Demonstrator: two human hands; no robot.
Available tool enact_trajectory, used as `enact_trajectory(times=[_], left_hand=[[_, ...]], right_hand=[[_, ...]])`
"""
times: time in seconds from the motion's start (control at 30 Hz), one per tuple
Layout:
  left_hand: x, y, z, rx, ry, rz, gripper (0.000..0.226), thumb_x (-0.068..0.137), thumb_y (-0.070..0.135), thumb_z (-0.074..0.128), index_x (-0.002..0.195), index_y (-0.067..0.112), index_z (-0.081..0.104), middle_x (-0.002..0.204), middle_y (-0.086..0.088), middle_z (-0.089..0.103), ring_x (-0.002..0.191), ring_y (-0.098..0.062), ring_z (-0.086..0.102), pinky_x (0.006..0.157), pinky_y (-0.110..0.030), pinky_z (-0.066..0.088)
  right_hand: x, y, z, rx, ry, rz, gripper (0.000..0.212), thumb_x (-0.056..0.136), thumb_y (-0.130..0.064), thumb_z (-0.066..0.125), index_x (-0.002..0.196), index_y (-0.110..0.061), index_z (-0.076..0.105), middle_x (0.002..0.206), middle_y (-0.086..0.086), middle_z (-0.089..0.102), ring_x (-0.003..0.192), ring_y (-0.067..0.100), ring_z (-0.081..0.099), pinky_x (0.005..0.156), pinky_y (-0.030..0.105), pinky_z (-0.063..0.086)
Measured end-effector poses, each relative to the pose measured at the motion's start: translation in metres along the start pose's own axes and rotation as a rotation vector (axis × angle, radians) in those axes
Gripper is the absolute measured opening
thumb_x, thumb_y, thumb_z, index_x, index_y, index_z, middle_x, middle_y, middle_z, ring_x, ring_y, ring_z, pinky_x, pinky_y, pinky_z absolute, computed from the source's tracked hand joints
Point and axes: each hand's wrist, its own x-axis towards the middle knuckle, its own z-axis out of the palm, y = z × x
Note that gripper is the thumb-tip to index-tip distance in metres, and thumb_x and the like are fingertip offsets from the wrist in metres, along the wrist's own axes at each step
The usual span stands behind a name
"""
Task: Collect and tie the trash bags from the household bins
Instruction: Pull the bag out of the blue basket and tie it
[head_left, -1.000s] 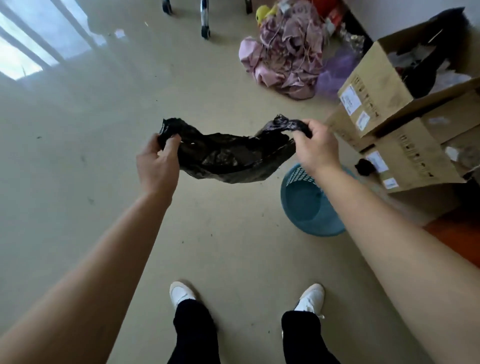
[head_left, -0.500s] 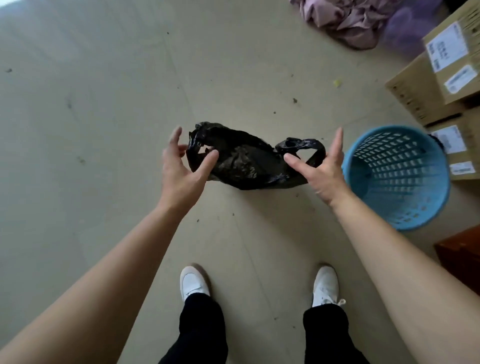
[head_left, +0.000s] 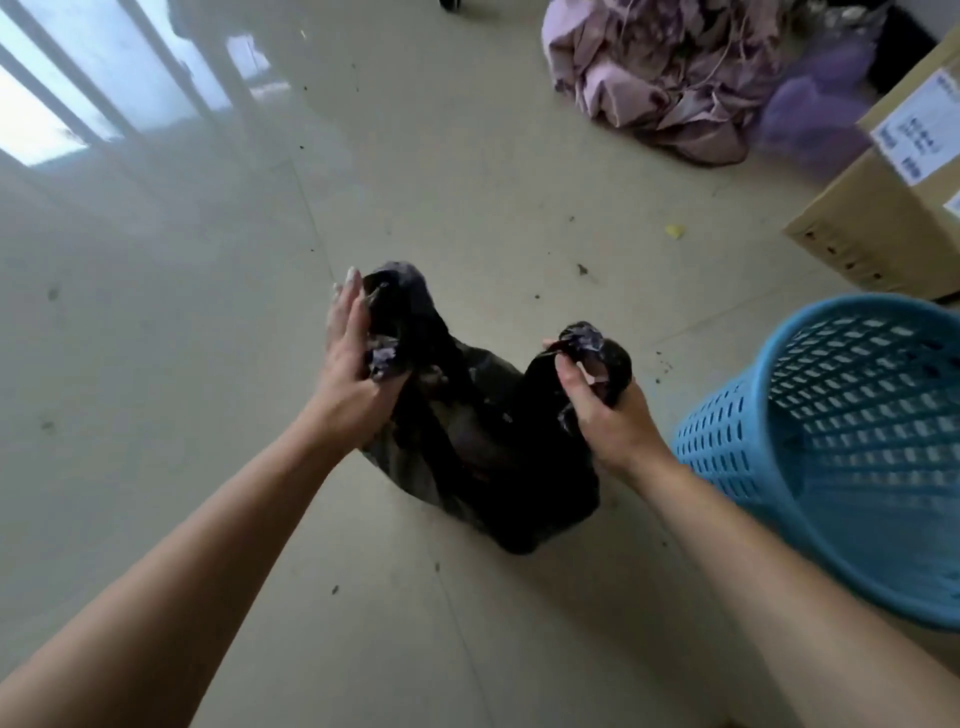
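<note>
Your arms and hands are what's in shot. Your left forearm (head_left: 208, 545) is bare along its whole visible run, from the frame edge to the wrist. Same for your right forearm (head_left: 769, 561). Your left hand (head_left: 353, 364) is bare; the fingertips are smeared by motion blur, so nail detail can't be read. Your right hand (head_left: 608, 421) is bare too and sharper, plain over the knuckles and thumb. Both wrists are bare. Clothing: can't tell from this view.
</note>
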Motion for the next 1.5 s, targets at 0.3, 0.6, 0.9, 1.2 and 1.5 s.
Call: enact_trajectory(times=[0.3, 0.6, 0.9, 1.2, 1.5], left_hand=[[0.095, 0.017, 0.055, -1.042, 0.315, -0.24, 0.024, 0.095, 0.042, 0.06, 0.097, 0.018, 0.054, 0.052, 0.005, 0.025, 0.041, -0.011, 0.031, 0.054, -0.028, 0.053], [0.081, -0.006, 0.044, -1.083, 0.088, -0.324, 0.006, 0.101, 0.012, 0.051, 0.099, 0.01, 0.056, 0.065, -0.001, 0.052, 0.049, -0.013, 0.048, 0.052, -0.027, 0.05], [0.058, 0.039, 0.049, -0.728, -0.328, -0.068, 0.042, 0.072, 0.01, 0.082, 0.104, 0.011, 0.054, 0.056, 0.001, 0.032, 0.044, -0.013, 0.041, 0.053, -0.028, 0.041], [0.031, 0.062, 0.05, -0.6, -0.224, 0.064, 0.038, 0.098, 0.01, 0.06, 0.064, 0.019, 0.046, 0.054, 0.003, 0.031, 0.044, -0.01, 0.029, 0.045, -0.024, 0.039], [0.031, 0.049, 0.024, -0.883, -0.136, -0.138, 0.028, 0.091, 0.013, 0.071, 0.08, 0.022, 0.046, 0.056, 0.007, 0.029, 0.04, -0.006, 0.026, 0.038, -0.02, 0.036]], right_hand=[[0.108, 0.002, 0.017, 0.637, 0.033, 0.134, 0.049, 0.084, -0.06, 0.066, 0.068, -0.016, 0.051, 0.047, 0.001, 0.048, 0.045, 0.021, 0.051, 0.064, 0.038, 0.046], [0.052, 0.031, 0.001, 0.322, -0.26, 0.038, 0.059, 0.083, -0.051, 0.074, 0.111, 0.0, 0.065, 0.1, 0.005, 0.07, 0.098, 0.021, 0.069, 0.094, 0.036, 0.052], [0.05, 0.0, 0.016, -0.279, -0.168, -0.173, 0.031, 0.103, -0.041, 0.041, 0.084, -0.022, 0.057, 0.077, -0.006, 0.061, 0.072, 0.013, 0.057, 0.065, 0.03, 0.041], [0.03, -0.005, 0.016, -0.371, -0.234, -0.334, 0.033, 0.096, -0.05, 0.052, 0.083, -0.02, 0.058, 0.078, -0.001, 0.065, 0.072, 0.018, 0.061, 0.063, 0.031, 0.044], [0.023, 0.008, -0.002, 0.273, -0.144, -0.182, 0.029, 0.098, -0.047, 0.054, 0.105, -0.024, 0.07, 0.094, 0.001, 0.072, 0.094, 0.023, 0.069, 0.085, 0.039, 0.054]])
